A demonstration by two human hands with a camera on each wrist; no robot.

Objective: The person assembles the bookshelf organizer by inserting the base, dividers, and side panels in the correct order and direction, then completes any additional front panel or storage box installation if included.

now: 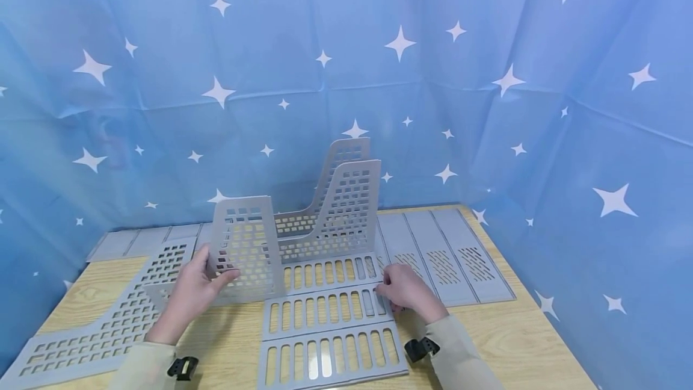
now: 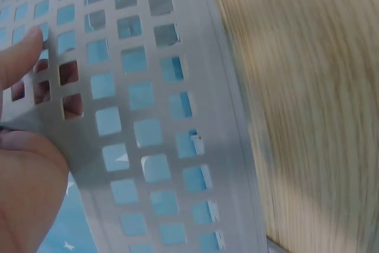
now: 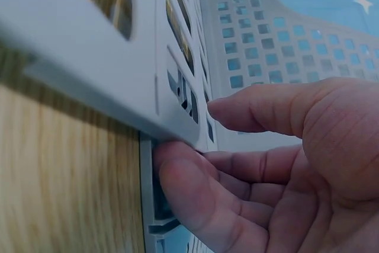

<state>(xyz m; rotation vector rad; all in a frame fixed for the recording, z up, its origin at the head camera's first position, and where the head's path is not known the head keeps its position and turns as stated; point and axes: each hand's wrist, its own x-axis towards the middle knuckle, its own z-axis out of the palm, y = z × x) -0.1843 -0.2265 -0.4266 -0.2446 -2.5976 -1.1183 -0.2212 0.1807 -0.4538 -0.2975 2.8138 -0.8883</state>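
Observation:
A grey plastic file rack, partly folded up, stands on the wooden table with tall curved dividers upright. My left hand grips the left side of its perforated end panel, the thumb lying on the near face. In the left wrist view, fingers show through the holes behind that panel. On the right, my right hand pinches the edge of the flat slotted panel. The right wrist view has the thumb near the upper face of the slotted panel and curled fingers at its underside.
Flat grey panels with slanted slots lie at the right. A perforated curved side piece spreads across the table's left. Bare wooden tabletop shows at the front right. A blue star-patterned curtain hangs behind.

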